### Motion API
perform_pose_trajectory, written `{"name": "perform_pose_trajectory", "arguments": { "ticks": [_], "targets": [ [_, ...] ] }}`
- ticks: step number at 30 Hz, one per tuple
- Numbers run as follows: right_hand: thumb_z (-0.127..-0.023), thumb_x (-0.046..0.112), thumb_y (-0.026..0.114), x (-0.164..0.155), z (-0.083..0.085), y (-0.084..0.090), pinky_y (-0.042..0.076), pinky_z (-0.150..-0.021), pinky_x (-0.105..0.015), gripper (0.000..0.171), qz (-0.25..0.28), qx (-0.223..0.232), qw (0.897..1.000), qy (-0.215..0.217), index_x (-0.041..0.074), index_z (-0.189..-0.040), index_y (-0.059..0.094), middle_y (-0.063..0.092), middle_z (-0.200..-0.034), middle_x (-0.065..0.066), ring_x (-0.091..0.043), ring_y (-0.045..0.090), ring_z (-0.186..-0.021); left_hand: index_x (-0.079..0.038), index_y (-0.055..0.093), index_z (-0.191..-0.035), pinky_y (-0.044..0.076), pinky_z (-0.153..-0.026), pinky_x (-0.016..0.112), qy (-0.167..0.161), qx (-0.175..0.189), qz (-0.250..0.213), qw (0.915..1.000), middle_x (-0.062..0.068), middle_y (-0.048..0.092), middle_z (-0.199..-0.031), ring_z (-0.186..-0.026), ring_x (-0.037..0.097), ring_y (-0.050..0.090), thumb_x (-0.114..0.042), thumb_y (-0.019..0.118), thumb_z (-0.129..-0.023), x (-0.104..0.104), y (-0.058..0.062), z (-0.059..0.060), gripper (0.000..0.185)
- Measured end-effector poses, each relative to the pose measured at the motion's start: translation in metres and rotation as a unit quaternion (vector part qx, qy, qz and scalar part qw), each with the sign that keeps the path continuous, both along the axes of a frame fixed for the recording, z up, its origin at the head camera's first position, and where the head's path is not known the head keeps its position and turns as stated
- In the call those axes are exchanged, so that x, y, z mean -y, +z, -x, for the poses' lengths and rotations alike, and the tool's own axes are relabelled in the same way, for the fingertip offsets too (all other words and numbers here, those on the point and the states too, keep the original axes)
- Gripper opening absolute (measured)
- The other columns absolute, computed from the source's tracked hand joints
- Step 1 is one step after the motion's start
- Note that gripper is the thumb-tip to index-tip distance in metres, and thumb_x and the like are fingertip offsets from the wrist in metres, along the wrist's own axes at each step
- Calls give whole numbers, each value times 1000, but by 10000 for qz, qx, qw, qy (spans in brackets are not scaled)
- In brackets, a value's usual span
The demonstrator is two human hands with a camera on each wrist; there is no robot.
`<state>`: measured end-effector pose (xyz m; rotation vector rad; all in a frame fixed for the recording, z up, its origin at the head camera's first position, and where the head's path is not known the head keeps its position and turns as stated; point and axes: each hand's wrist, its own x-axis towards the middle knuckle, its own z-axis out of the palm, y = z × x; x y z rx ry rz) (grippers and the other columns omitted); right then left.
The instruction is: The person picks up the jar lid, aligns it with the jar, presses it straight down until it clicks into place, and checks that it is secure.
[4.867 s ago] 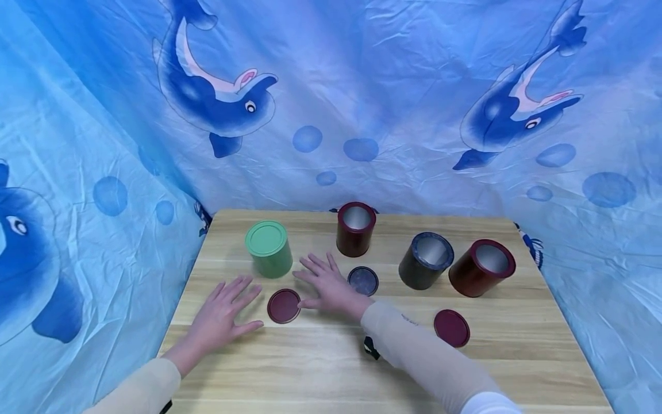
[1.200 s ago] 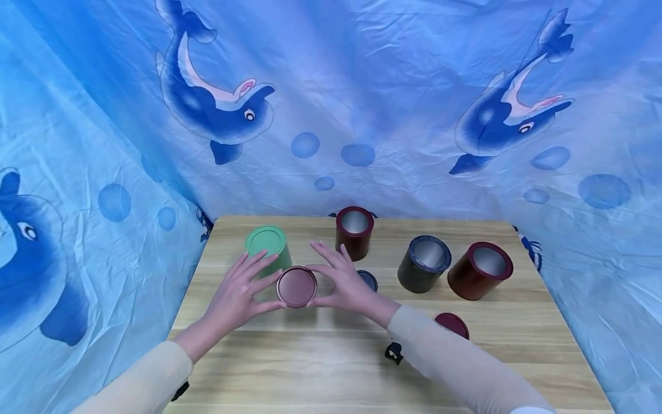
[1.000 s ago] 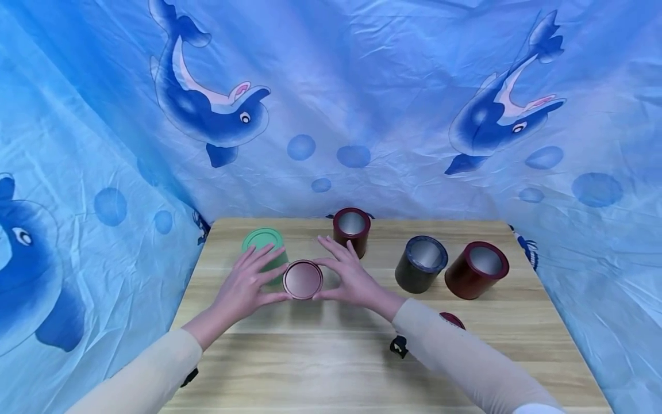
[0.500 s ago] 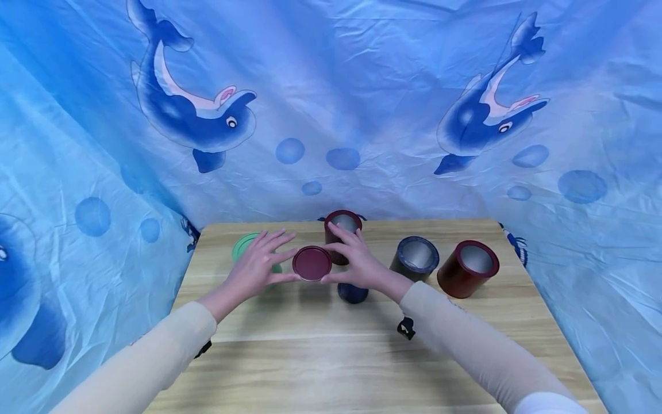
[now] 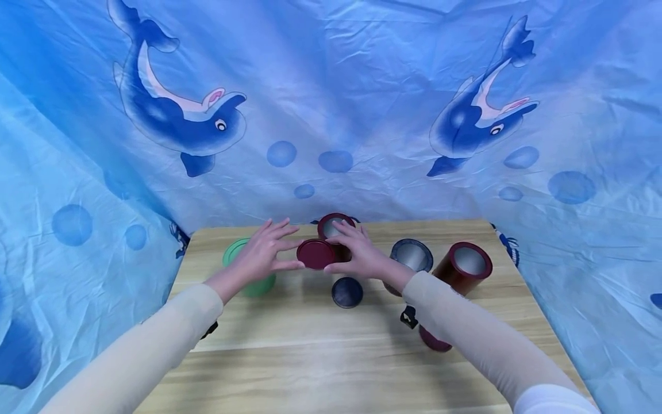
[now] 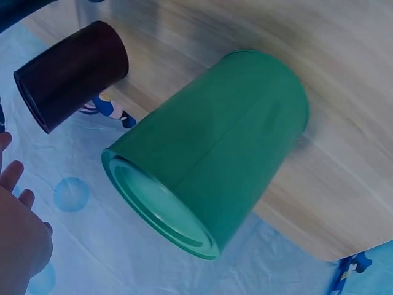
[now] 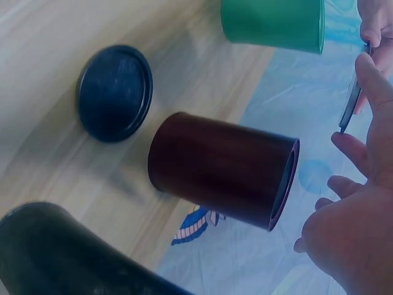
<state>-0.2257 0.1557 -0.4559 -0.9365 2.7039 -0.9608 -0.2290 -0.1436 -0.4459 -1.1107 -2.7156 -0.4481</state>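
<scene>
Holding a round maroon lid (image 5: 316,253) between them, two hands hover above a wooden table (image 5: 331,345). The left hand (image 5: 264,253) and right hand (image 5: 359,256) each pinch the lid's rim with thumb and fingertips, the remaining fingers spread and nearly straight. The lid is in the air, flat side up, just in front of a small open maroon can (image 5: 333,230) at the back of the table (in the right wrist view the lid shows only as a thin edge (image 7: 353,95) at the fingertips, close to that can's mouth (image 7: 224,169)).

A green can (image 5: 245,276) with its lid on stands under the left wrist; the left wrist view shows it (image 6: 209,153) close up, with the maroon can (image 6: 70,74) beyond. A dark blue lid (image 5: 347,292) lies flat on the table nearer the person. To the right stand an open dark blue can (image 5: 411,259) and a larger open maroon can (image 5: 462,267). Another maroon lid (image 5: 434,340) lies partly hidden under the right sleeve. A blue cloth printed with dolphins (image 5: 331,115) hangs behind and around the table.
</scene>
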Motion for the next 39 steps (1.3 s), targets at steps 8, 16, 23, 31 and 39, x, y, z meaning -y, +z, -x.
{"name": "perform_pose_trajectory", "arguments": {
  "ticks": [8, 16, 23, 31, 39],
  "targets": [
    [-93, 44, 84, -10, 10, 7, -5, -126, -73, 66, -237, 276, 9992, -146, 12, -148, 65, 27, -175, -17, -41, 8, -165, -14, 74, -139, 14, -129, 66, 23, 322, 192, 9993, 11, 53, -161, -157, 38, 37, -56, 78, -92, -13, 4, 15, 63],
    [-94, 45, 82, -16, 23, 8, -4, -125, -74, 68, -392, 482, 9979, -187, 12, -150, 63, 24, -176, -16, -40, 6, -165, -17, 72, -142, 11, -131, 63, 19, 498, 321, 9982, 9, 50, -163, -159, 36, 32, -58, 77, -93, -19, 2, 28, 63],
    [-95, 47, 81, -21, 33, 10, -6, -125, -74, 69, -581, 581, 9963, -250, 12, -150, 62, 21, -177, -16, -38, 4, -165, -17, 70, -144, 12, -131, 63, -51, 441, 471, 9979, 10, 51, -162, -159, 38, 33, -57, 76, -94, -26, -1, 41, 64],
    [-96, 48, 80, -26, 45, 8, -5, -125, -75, 68, -764, 540, 9951, -330, 12, -150, 62, 18, -177, -18, -43, 3, -165, -18, 68, -147, 12, -131, 62, -70, 527, 531, 9972, 10, 50, -163, -160, 37, 31, -59, 72, -96, -31, -6, 54, 66],
    [-95, 50, 80, -28, 54, 7, -7, -126, -73, 70, -949, 543, 9931, -417, 14, -151, 61, 16, -178, -17, -41, 2, -165, -18, 68, -147, 14, -130, 63, -77, 557, 564, 9968, 12, 51, -162, -159, 38, 32, -61, 70, -96, -35, -9, 64, 66]
  ]
}}
